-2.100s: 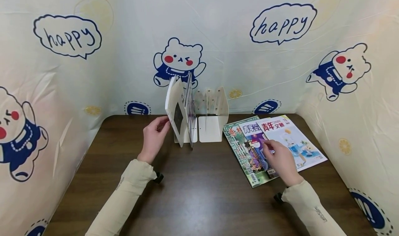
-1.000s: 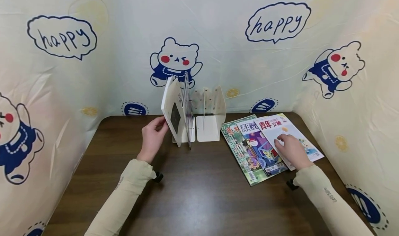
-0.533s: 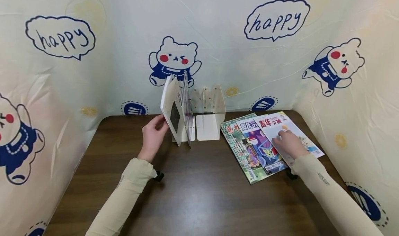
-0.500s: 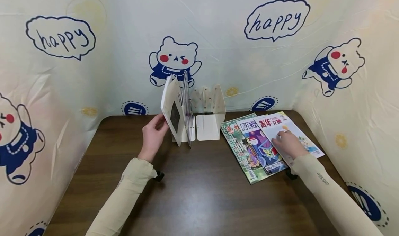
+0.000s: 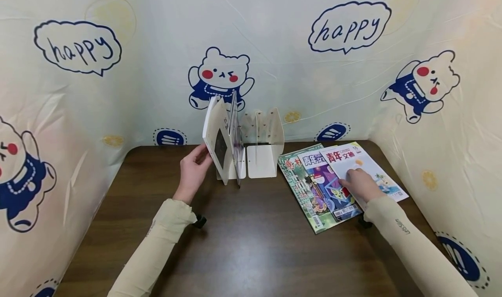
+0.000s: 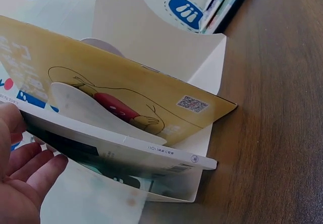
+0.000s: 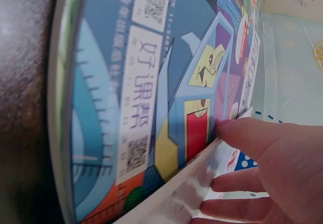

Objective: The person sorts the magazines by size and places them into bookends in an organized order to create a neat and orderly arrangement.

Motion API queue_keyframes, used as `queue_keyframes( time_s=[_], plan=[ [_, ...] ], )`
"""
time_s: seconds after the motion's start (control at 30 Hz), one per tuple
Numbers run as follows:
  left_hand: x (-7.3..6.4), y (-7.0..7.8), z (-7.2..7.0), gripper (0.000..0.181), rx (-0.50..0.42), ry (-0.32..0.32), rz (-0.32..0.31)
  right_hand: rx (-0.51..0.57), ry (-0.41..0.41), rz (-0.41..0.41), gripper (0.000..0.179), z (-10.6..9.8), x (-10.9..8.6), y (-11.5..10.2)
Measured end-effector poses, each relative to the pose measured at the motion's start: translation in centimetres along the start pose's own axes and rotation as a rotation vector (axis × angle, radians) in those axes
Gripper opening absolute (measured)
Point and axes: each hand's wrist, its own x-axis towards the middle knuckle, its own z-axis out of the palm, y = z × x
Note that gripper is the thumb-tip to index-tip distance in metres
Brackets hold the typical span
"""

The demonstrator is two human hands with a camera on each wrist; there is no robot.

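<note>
My left hand holds the spine side of a white book that stands upright in a white bookend. Its thumb lies along the spine, with the fingers on the cover side. A thin yellow-covered booklet stands beside that book. My right hand is at the left edge of the white-covered magazine, top of a fanned pile. The thumb and fingers pinch that edge; in the right wrist view the thumb tip meets it above the purple magazine.
Below the purple magazine lies a green magazine. The right half of the bookend stands between the upright books and the pile. Dark wooden table spreads in front, with patterned cloth behind and at both sides.
From over the purple magazine, my right hand has moved right to the white magazine, then settled with its thumb at the left edge. My left hand stays at the white book.
</note>
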Motion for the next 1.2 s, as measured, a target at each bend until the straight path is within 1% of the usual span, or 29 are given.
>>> queue_keyframes(
  time_s=[0.2, 0.4, 0.53, 0.7, 0.77, 1.0, 1.2],
  plan=[
    [0.1, 0.1, -0.2, 0.037, 0.006, -0.007, 0.000, 0.001, -0.027, -0.049, 0.038, -0.3, -0.1, -0.3],
    [0.2, 0.2, -0.2, 0.038, 0.005, -0.026, -0.026, -0.016, -0.031, -0.073, 0.027, -0.2, -0.1, -0.7],
    [0.2, 0.3, -0.3, 0.038, 0.012, -0.023, -0.026, -0.022, -0.048, -0.055, 0.025, -0.2, -0.2, -1.1],
    [0.1, 0.2, -0.4, 0.038, 0.017, -0.021, -0.029, -0.017, -0.076, -0.004, 0.027, -0.3, -0.4, -1.6],
    [0.1, 0.2, -0.4, 0.038, 0.020, -0.022, -0.026, -0.016, -0.067, 0.013, 0.028, -0.2, -0.5, -1.7],
    [0.1, 0.2, -0.4, 0.038, 0.019, -0.027, -0.025, -0.027, 0.038, 0.021, 0.028, 0.4, -0.6, -1.6],
    [0.1, 0.1, -0.3, 0.037, 0.021, -0.015, -0.013, -0.043, 0.051, 0.014, 0.017, 0.6, -1.1, -2.0]
  ],
)
